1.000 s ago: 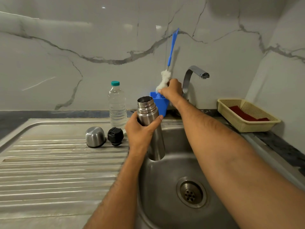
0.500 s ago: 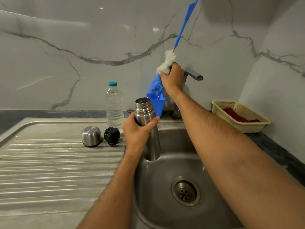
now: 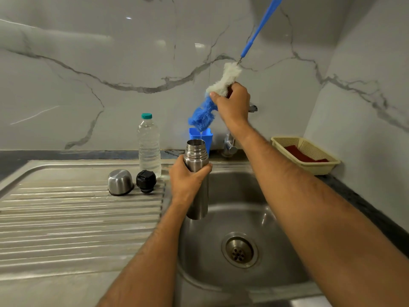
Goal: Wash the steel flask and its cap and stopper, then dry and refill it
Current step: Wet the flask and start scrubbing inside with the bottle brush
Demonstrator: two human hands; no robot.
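Note:
My left hand (image 3: 188, 180) grips the open steel flask (image 3: 197, 173) upright over the left edge of the sink basin (image 3: 254, 218). My right hand (image 3: 232, 100) holds a bottle brush (image 3: 212, 100) by its white and blue bristle head, raised above the flask's mouth. The brush's blue handle points up and to the right, out of the frame. A thin drip falls from the blue bristles toward the flask. The steel cap (image 3: 120, 182) and the black stopper (image 3: 145, 181) stand side by side on the drainboard (image 3: 77, 218).
A clear water bottle (image 3: 149, 145) with a teal lid stands behind the cap and stopper. A blue holder (image 3: 203, 135) sits behind the flask beside the tap (image 3: 230, 145). A yellow basket (image 3: 305, 155) with a red cloth stands on the counter at right.
My right hand has lifted the brush up out of the blue holder, so its blue bristles now hang free above the flask. The left hand keeps hold of the flask.

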